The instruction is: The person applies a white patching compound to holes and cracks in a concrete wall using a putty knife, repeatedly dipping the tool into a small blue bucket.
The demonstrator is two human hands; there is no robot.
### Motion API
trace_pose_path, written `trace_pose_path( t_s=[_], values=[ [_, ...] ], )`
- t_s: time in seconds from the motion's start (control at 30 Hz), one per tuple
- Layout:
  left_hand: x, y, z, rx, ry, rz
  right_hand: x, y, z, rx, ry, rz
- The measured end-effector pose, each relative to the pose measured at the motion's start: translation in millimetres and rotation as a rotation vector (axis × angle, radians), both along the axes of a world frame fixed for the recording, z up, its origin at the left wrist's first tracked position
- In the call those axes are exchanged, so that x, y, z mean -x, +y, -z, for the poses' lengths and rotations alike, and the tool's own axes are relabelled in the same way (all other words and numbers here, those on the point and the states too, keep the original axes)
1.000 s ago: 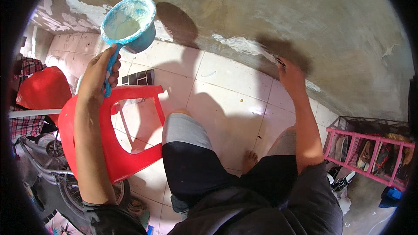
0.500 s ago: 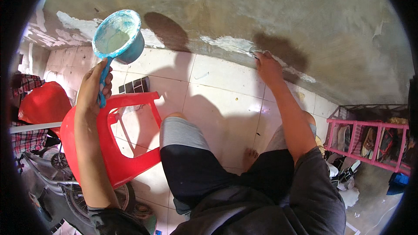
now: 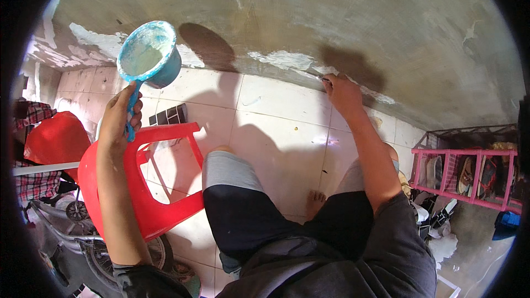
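My left hand (image 3: 120, 113) grips the handle of a blue plastic dipper (image 3: 165, 70), held up at the left near the wall. White residue coats its rim and inside, and a pale paste lies in the bottom. Down by the foot of the wall, my right hand (image 3: 345, 96) is closed on a small thin tool (image 3: 324, 79) that looks like a putty knife; the fingers hide most of it. Its edge is against or very near the grey wall (image 3: 386, 16), beside a patch of white filler (image 3: 284, 59).
A red plastic stool (image 3: 171, 208) stands below my left forearm. Further left are a red bag (image 3: 57, 138) and a bicycle (image 3: 61, 232). A pink rack (image 3: 450, 192) with footwear stands at the right by the wall. White tiles (image 3: 276, 96) cover the floor.
My right hand has shifted slightly along the foot of the wall, and white filler now shows just left of its fingers. The dipper sits a little lower in view, still in my left hand.
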State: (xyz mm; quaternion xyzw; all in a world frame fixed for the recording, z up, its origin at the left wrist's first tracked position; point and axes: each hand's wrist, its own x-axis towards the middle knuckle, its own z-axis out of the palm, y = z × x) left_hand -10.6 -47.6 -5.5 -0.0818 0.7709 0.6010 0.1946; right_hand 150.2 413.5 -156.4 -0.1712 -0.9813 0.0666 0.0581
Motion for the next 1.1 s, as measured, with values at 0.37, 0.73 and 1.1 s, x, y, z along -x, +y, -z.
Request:
trace_pose_path(
  t_s=[0.37,0.73,1.1],
  values=[
    [-2.1,-4.2,0.9,-0.062,0.013,0.022,-40.3,28.1,-56.2,-0.053,0.154,0.117],
    [6.6,6.3,0.9,-0.031,-0.007,0.038,-9.6,20.1,1.4,-0.164,-0.007,0.082],
    [2.4,5.9,-0.5,-0.033,0.027,0.065,-20.3,-0.3,-22.6,-0.121,0.015,-0.021]
  ],
)
